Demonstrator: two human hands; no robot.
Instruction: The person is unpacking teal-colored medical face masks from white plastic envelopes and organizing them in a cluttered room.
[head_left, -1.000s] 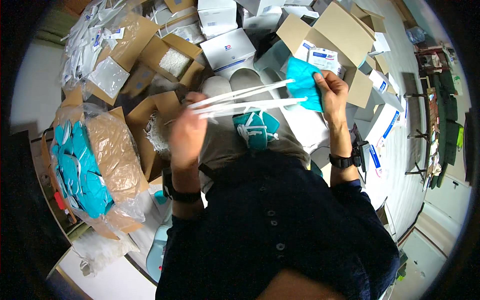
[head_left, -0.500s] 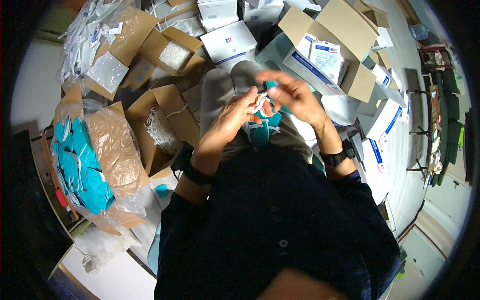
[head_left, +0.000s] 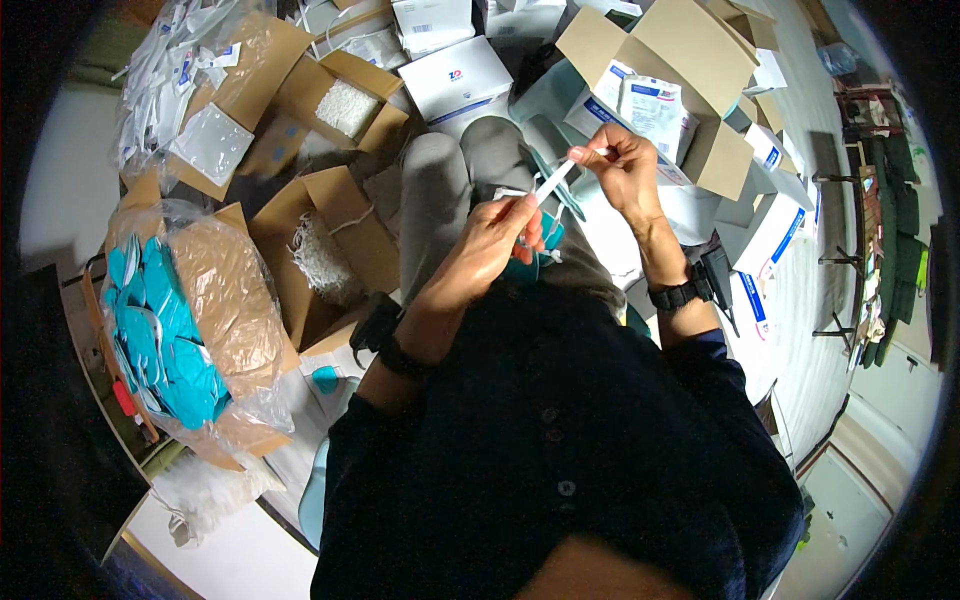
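Note:
Above my lap, a flat white strap (head_left: 554, 180) is stretched between my two hands. My left hand (head_left: 492, 238) is closed on its lower end, fingers partly hidden behind the palm. My right hand (head_left: 628, 180) pinches the upper end between thumb and fingertips. A teal piece with a pale edge (head_left: 568, 192) hangs beside the strap, close to both hands; whether it is joined to the strap I cannot tell. More teal pieces (head_left: 550, 232) with white ties lie on my grey-trousered thighs, below and partly behind my left hand.
On the left stands a plastic-lined carton (head_left: 235, 310) full of teal face-mask-like pieces (head_left: 165, 340). Smaller cartons hold white cords (head_left: 322, 262) and white bits (head_left: 348, 110). At the upper right, an open carton (head_left: 690, 60) contains white packets (head_left: 652, 115). A white box (head_left: 455, 80) sits ahead of my knees.
My right hand has moved up and right, from a blurred, spread pose to a pinch. The strap, bunched near my left fingers before, is now drawn straight between both hands.

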